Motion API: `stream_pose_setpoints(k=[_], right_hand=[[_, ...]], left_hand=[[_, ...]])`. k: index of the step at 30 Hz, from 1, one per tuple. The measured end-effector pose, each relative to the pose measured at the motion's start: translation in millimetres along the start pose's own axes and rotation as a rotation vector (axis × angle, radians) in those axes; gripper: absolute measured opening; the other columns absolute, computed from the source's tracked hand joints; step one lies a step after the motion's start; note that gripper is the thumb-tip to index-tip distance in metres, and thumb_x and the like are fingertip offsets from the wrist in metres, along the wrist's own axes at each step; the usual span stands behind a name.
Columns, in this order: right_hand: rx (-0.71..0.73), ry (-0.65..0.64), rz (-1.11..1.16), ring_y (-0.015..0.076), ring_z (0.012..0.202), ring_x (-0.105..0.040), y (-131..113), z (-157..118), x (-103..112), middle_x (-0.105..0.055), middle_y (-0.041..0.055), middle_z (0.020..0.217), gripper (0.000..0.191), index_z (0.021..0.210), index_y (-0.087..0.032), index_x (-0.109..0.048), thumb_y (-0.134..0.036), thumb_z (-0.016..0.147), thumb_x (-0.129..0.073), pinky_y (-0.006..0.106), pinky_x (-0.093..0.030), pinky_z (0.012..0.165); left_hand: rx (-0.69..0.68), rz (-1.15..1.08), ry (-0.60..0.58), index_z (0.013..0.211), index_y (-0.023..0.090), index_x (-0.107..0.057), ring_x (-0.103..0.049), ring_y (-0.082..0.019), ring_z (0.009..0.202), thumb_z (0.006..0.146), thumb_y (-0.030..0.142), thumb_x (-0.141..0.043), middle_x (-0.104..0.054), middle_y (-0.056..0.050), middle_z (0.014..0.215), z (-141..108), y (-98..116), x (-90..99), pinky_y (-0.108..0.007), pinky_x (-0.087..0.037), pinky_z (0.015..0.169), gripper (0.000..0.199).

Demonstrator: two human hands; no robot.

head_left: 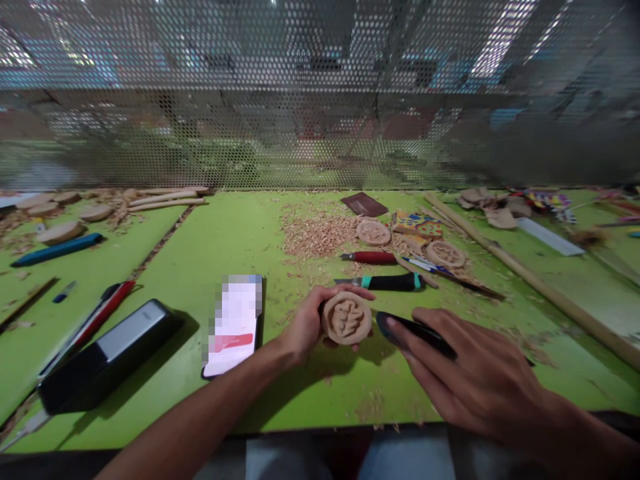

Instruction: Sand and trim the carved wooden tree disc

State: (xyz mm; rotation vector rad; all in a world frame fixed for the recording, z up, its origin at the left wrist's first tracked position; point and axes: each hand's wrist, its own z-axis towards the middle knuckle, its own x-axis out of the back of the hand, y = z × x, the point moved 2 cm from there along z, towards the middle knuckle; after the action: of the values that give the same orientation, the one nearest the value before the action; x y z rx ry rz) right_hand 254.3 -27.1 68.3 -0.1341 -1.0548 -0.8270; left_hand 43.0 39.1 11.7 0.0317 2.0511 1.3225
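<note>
A round wooden disc [347,319] with a raised carved relief is held at its edge by my left hand [313,321], fingers wrapped behind it, just above the table. My right hand [470,373] grips a black tool [417,333], whose rounded dark end points at the disc and stays slightly apart from it. My palm and fingers hide part of the tool, and I cannot tell where its blade is. Just beyond the disc lie a utility knife [383,283] with a black and teal handle and a red-handled carving knife [370,257].
Wood shavings [320,235] cover part of the green table [235,233]. Two carved discs [373,233] lie behind the knives. A lit phone [235,327] and a black box-shaped device [110,360] are on the left. A long wooden stick [540,277] crosses the right side. Perforated metal mesh [300,133] stands behind.
</note>
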Motion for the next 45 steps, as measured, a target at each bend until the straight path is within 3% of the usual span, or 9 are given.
stream_pose_setpoints(k=[6, 12, 14, 19, 27, 31, 35, 45], right_hand=[[-0.001, -0.013, -0.001, 0.0272, 0.089, -0.068, -1.3, -4.9, -3.0, -0.070, 0.0170, 0.107, 0.032, 0.124, -0.010, -0.073, -0.019, 0.098, -0.057, 0.038, -0.058, 0.065], [0.009, -0.008, 0.017, 0.0265, 0.089, -0.068, -3.8, -4.4, -4.2, -0.071, 0.0174, 0.105, 0.029, 0.119, -0.010, -0.075, -0.018, 0.098, -0.056, 0.037, -0.058, 0.065], [0.010, -0.003, 0.026, 0.0256, 0.089, -0.068, -4.3, -3.7, -3.5, -0.071, 0.0172, 0.104, 0.029, 0.118, -0.010, -0.075, -0.018, 0.098, -0.055, 0.036, -0.058, 0.066], [-0.001, -0.002, 0.033, 0.0248, 0.090, -0.067, -4.6, -4.6, -3.2, -0.071, 0.0163, 0.105, 0.029, 0.118, -0.012, -0.075, -0.019, 0.098, -0.055, 0.034, -0.059, 0.068], [0.014, -0.006, 0.037, 0.0258, 0.090, -0.068, -6.6, -8.9, -3.4, -0.071, 0.0176, 0.105, 0.029, 0.120, -0.010, -0.073, -0.018, 0.099, -0.054, 0.036, -0.060, 0.066], [0.018, -0.010, 0.058, 0.0270, 0.092, -0.068, -8.5, -9.5, -4.3, -0.071, 0.0176, 0.107, 0.030, 0.121, -0.009, -0.073, -0.016, 0.097, -0.056, 0.037, -0.059, 0.067], [0.018, 0.014, 0.065, 0.0268, 0.090, -0.069, -11.9, -7.6, -2.0, -0.071, 0.0168, 0.107, 0.030, 0.120, -0.010, -0.073, -0.016, 0.096, -0.056, 0.039, -0.059, 0.068], [0.004, 0.009, 0.078, 0.0266, 0.086, -0.069, -9.0, -9.8, -5.9, -0.072, 0.0167, 0.104, 0.030, 0.121, -0.011, -0.072, -0.017, 0.096, -0.057, 0.038, -0.058, 0.065]], left_hand=[[-0.035, -0.074, -0.045, 0.113, 0.009, -0.071, -0.071, -0.027, 0.072, 0.084, 0.043, -0.046, -0.070, -0.011, 0.081, 0.1, 0.8, -1.3, -0.032, -0.057, 0.054, 0.052], [-0.041, -0.092, -0.034, 0.114, 0.008, -0.070, -0.072, -0.025, 0.067, 0.084, 0.041, -0.043, -0.072, -0.012, 0.080, 0.6, 1.7, -1.2, -0.033, -0.059, 0.052, 0.052], [-0.041, -0.109, -0.031, 0.115, 0.009, -0.069, -0.073, -0.025, 0.065, 0.084, 0.040, -0.042, -0.073, -0.012, 0.079, 0.8, 1.5, 0.3, -0.030, -0.057, 0.047, 0.052], [-0.035, -0.125, -0.070, 0.125, 0.008, -0.065, -0.074, -0.026, 0.055, 0.086, 0.040, -0.041, -0.073, -0.011, 0.073, 1.3, 2.5, 2.3, -0.018, -0.035, 0.029, 0.055], [-0.031, -0.090, -0.065, 0.137, 0.006, -0.058, -0.074, -0.025, 0.054, 0.097, 0.047, -0.037, -0.077, -0.014, 0.074, -0.9, 6.4, -0.7, -0.018, -0.037, 0.030, 0.061], [-0.032, -0.038, 0.002, 0.138, 0.008, -0.060, -0.075, -0.025, 0.058, 0.100, 0.047, -0.037, -0.076, -0.013, 0.074, -2.9, 7.1, -0.9, -0.021, -0.043, 0.037, 0.059], [-0.076, -0.044, 0.025, 0.132, 0.007, -0.065, -0.075, -0.026, 0.069, 0.100, 0.045, -0.040, -0.077, -0.014, 0.076, -3.0, 6.9, -0.7, -0.029, -0.054, 0.054, 0.055], [-0.183, -0.111, 0.025, 0.112, 0.006, -0.071, -0.073, -0.025, 0.073, 0.087, 0.043, -0.051, -0.078, -0.016, 0.084, -2.8, 10.3, -5.2, -0.032, -0.055, 0.071, 0.049]])
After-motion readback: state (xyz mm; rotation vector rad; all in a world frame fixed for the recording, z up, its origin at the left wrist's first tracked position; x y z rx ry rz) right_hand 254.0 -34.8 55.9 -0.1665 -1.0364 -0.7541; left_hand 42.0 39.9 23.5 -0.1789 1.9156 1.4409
